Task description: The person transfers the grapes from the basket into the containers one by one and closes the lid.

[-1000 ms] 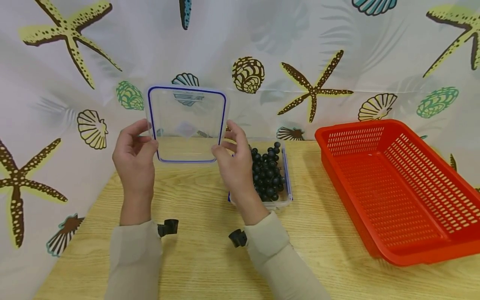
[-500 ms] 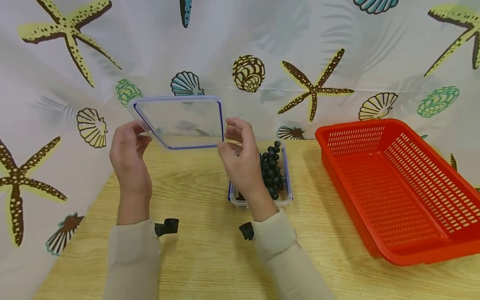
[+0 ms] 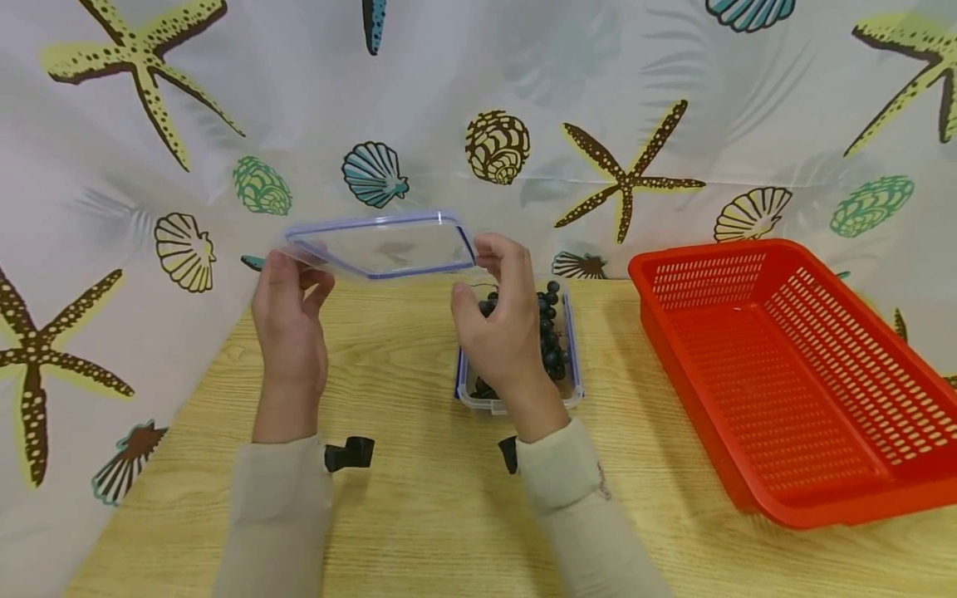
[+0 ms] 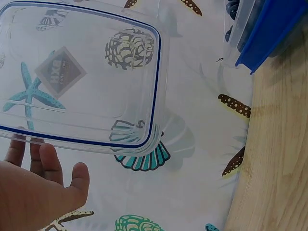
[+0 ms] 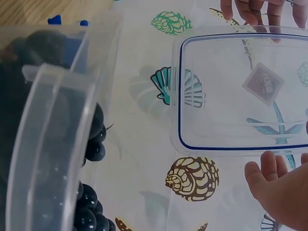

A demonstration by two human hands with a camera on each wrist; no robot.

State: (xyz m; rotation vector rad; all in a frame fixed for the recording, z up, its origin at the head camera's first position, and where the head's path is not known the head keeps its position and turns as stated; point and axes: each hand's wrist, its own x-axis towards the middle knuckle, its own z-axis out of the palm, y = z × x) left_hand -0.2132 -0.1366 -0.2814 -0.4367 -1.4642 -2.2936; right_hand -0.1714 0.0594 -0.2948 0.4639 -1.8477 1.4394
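Note:
A clear plastic lid with a blue seal is held in the air, tilted nearly flat. My left hand grips its left edge, and its fingers show along the rim in the left wrist view. At the opposite side, my right hand has curled fingers at the edge; the head view shows its thumb below the rim. Behind the right hand, a clear box with blue side clips stands on the table, holding dark grapes. That hand hides part of the box and grapes.
To the right, a red perforated plastic basket sits on the wooden table. A white curtain printed with starfish and shells hangs behind the table and along its left side.
The lid has tipped from nearly upright to nearly flat and moved a little lower. My right hand has shifted right, covering more of the grapes; the box and basket stay in place.

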